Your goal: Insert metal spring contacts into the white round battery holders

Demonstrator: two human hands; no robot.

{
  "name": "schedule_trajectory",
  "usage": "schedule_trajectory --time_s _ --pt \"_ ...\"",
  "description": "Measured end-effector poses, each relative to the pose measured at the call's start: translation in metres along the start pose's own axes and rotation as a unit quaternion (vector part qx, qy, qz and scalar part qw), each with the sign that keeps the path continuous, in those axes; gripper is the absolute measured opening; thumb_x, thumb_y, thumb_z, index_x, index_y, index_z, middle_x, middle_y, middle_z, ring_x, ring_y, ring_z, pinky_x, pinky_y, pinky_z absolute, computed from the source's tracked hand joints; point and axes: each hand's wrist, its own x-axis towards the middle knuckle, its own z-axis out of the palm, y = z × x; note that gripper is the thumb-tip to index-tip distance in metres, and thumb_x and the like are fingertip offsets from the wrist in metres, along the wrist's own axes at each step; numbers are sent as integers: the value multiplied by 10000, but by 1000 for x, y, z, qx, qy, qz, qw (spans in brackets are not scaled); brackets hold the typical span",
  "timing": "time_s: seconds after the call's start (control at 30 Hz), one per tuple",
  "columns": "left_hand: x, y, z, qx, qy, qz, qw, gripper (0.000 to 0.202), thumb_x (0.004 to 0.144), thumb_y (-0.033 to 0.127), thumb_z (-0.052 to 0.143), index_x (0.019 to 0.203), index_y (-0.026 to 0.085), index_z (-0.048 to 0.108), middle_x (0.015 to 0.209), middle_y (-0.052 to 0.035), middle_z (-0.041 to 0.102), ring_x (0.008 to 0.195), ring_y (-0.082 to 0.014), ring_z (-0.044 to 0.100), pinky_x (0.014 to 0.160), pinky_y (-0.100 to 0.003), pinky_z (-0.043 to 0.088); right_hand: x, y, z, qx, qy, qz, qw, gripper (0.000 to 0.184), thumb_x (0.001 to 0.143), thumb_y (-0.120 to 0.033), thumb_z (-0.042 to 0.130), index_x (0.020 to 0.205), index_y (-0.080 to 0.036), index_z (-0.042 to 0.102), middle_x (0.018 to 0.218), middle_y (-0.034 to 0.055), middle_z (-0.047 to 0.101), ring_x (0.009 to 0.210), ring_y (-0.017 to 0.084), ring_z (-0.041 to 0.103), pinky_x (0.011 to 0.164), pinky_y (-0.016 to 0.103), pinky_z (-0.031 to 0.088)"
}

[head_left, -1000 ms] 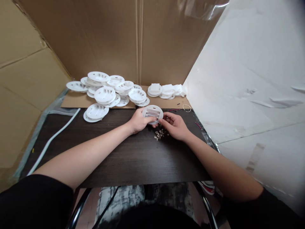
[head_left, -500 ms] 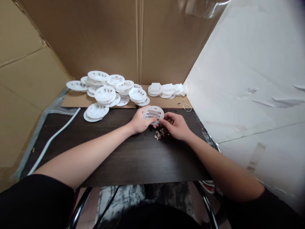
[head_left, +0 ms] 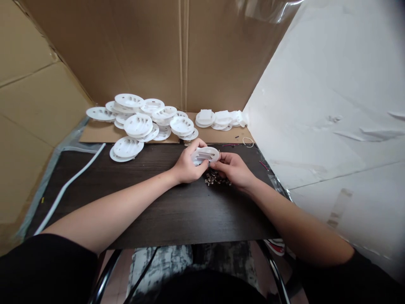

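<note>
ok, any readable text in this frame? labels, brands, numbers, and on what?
None can be read.
The white disc in the left hand shows only moulded slots, no print.
The pile of discs is plain white.
The cardboard and the white sheet show no print.
The metal clips are too small to show any marking.
</note>
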Motion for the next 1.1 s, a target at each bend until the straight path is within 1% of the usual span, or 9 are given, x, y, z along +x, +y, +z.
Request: schedule_trajectory --time_s 0.07,0.13,0.27,0.37,0.5,0.67,0.8,0.97,1.1 --pt "0 3 0 24 5 25 999 342 803 178 776 1069 208 563 941 -28 641 766 -163 596 692 -294 487 -1 1 1 8 4 10 1000 506 673 -572 965 854 -173 712 694 -17 636 550 95 409 509 266 282" --pt "-1 6 0 45 2 50 998 363 790 160 760 1098 205 573 985 -39 651 804 -173 611 723 -304 491 -2 2 1 10 3 9 1000 511 676 -574 967 858 -172 708 698 -25 623 555 91 391 519 267 272" --pt "-3 10 -1 67 -6 96 993 365 783 137 722 1113 204 580 1013 -48 663 832 -186 632 758 -322 502 -3 4 1 -1 -5 -7 1000 516 687 -577 968 878 -176 706 699 -39 592 588 100 389 563 274 289" --pt "-4 12 -2 68 -13 111 991 378 769 121 706 1114 204 575 1002 -44 665 809 -182 628 747 -325 503 -2 5 0 -7 -21 -16 1000 508 710 -581 960 886 -182 700 711 -35 596 608 112 412 597 284 311" --pt "-6 14 -1 60 -24 106 992 401 735 115 688 1107 208 568 970 -37 662 779 -181 619 714 -323 497 -2 5 -1 -4 -46 -23 999 487 734 -577 954 879 -192 695 754 -11 640 661 142 490 642 297 365" --pt "-6 13 -1 50 -30 117 991 452 698 105 674 1125 208 566 995 -44 663 813 -193 632 733 -333 508 -1 6 -3 -6 -55 -19 998 483 740 -574 951 882 -192 692 707 -30 618 611 123 436 606 284 330" --pt "-6 12 -2 47 -35 96 994 449 693 114 677 1119 209 573 990 -44 664 821 -198 631 731 -333 505 2 8 -5 -23 -59 -29 998 478 750 -584 939 891 -191 706 761 -5 667 655 141 493 634 293 365" --pt "-5 10 -2 35 -34 77 996 445 691 112 693 1111 205 581 986 -39 664 826 -196 633 728 -323 501 5 11 -8 -47 -55 -28 997 473 770 -589 915 901 -190 698 775 -2 671 671 148 506 654 301 382" --pt "-5 6 -1 22 -19 50 998 435 691 104 713 1094 203 583 975 -34 664 805 -185 634 703 -309 500 6 12 -10 -80 -44 -47 995 442 808 -590 878 907 -203 687 809 3 670 702 163 529 668 313 401"
